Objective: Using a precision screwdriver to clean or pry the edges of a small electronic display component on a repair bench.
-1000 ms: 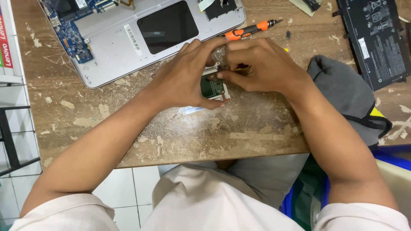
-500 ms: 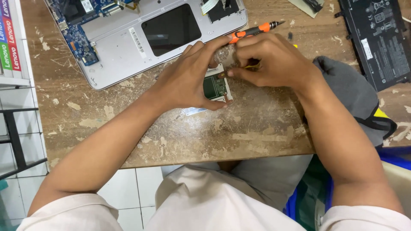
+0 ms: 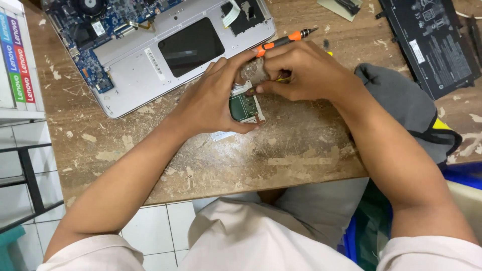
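At the far left edge of the worn wooden tabletop (image 3: 211,165) stands a white box with coloured stripes (image 3: 15,60), and just right of it lies an opened silver laptop base (image 3: 150,60), tilted, with its blue circuit board (image 3: 85,30) bared at the upper left and a dark rectangular panel in its middle. Right of the laptop's lower corner, the left hand (image 3: 213,103) rests on the tabletop, its grip closed on a small green circuit card (image 3: 244,107) in a pale metal frame: the thumb presses the card's near edge and the fingers curl round its far side. The card lies flat near the middle of the tabletop, just beside the laptop's front corner, with a thin pale strip showing beneath the hand. Touching the left fingertips from the right, the right hand (image 3: 301,73) is clenched, pinching the card's upper right corner with thumb and forefinger; something yellow peeks from under it, too hidden to name. An orange-handled screwdriver (image 3: 283,41) lies just behind both hands. Further right sits a crumpled grey cloth pouch with black and yellow trim (image 3: 406,108), and at the upper right corner a flat black laptop battery (image 3: 432,42).
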